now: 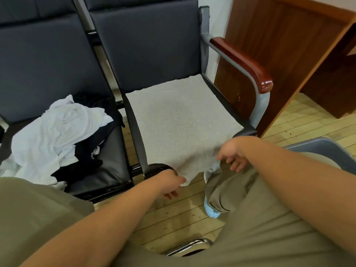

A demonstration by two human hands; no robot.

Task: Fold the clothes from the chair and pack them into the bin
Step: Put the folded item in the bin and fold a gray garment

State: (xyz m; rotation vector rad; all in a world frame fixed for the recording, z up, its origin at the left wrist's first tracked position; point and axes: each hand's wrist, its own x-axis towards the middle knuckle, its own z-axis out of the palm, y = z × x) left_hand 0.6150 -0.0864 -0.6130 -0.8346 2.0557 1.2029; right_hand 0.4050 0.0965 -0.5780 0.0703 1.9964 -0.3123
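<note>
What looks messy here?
The white clothes and black clothes lie crumpled in a heap on the left chair seat, not folded. The grey cloth on the next seat lies flat.

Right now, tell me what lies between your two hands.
Only the grey cloth, hanging off the chair seat, between left hand and right hand; head view.

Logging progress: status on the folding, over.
Left grip pinching near corner of grey garment. Right grip open at its near edge. Garment flat on chair seat; unfolded pile on next seat. Nothing in the way.
</note>
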